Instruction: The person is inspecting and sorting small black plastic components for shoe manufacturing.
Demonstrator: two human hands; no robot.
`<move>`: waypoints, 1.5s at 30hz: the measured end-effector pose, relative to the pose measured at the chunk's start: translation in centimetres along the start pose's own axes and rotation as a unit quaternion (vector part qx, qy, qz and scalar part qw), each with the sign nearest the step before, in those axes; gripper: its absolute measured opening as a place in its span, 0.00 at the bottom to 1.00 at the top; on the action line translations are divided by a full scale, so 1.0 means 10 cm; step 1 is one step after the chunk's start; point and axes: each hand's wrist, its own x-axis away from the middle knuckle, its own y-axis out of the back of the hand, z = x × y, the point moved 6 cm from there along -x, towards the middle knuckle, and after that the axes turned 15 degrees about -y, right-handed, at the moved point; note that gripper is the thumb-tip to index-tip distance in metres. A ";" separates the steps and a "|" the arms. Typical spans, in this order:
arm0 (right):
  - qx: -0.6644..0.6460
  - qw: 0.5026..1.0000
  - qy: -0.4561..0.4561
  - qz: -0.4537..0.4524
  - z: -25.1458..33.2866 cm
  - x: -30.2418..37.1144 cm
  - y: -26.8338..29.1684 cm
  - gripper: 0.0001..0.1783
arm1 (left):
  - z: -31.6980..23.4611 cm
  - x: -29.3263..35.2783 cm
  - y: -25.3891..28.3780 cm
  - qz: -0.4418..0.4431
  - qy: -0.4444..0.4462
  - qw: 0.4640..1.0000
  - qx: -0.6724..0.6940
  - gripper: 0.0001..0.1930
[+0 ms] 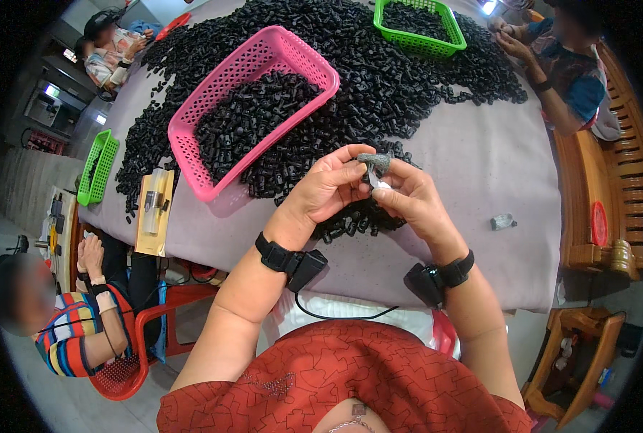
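In front of me, my left hand (328,186) and my right hand (416,196) come together over the table, fingers pinched. Between their fingertips is a small grey, rough-looking roll (376,162), its kind too small to make out. A whitish, shiny strip (379,182) hangs beneath it at my right thumb. Loose small black plastic parts (357,218) lie on the cloth directly under both hands. Farther right on the cloth rests a similar small grey piece (503,221). Each wrist wears a black strap with a box.
A pink basket (184,155) of black parts stands left of my hands amid a large spread pile (364,86). Green baskets (455,49) stand beyond and at the left edge (90,189). A yellow board (150,238) lies left. Other people sit around the grey tablecloth (480,159).
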 end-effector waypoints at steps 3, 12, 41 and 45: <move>-0.032 0.999 -0.022 0.001 -0.13 -0.08 0.13 0.20 | 0.05 -0.01 0.01 -0.002 0.005 1.000 -0.006 0.19; -0.012 1.000 -0.004 -0.008 0.01 -0.01 -0.02 0.23 | 0.03 -0.01 0.01 -0.011 -0.002 1.000 0.014 0.18; -0.012 1.000 -0.007 0.007 -0.03 -0.03 0.00 0.24 | 0.07 -0.02 0.06 -0.017 0.003 1.000 0.003 0.19; -0.014 1.000 -0.013 0.015 -0.04 -0.02 0.01 0.26 | 0.06 -0.01 0.03 -0.004 0.007 1.000 0.015 0.21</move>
